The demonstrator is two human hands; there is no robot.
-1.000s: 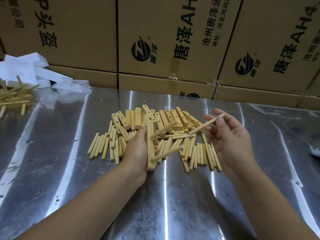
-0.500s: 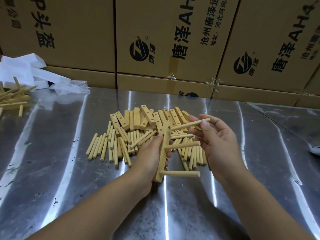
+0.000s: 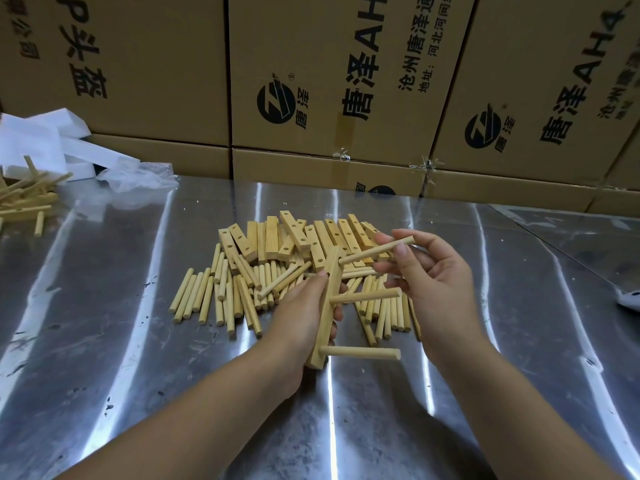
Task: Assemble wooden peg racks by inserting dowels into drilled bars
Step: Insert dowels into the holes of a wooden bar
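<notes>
Head view. A bar [image 3: 327, 306] is gripped nearly upright in the left hand [image 3: 298, 317], above the metal table [image 3: 138, 341]. In it two dowels [image 3: 365, 295] are seated, projecting to the right. A third dowel [image 3: 375, 250] is pinched between thumb and fingers of the right hand [image 3: 440, 282], its end set against the bar's upper part. Just behind, loose dowels [image 3: 221, 299] and drilled bars [image 3: 294, 233] are piled.

I'm seeing the table [image 3: 104, 341] carrying loose dowels [image 3: 221, 296] lying just left of my left fingers [image 3: 311, 285], bars [image 3: 273, 233] lying heaped beyond them, racks [image 3: 24, 202] and foam [image 3: 34, 143] sitting far left.
</notes>
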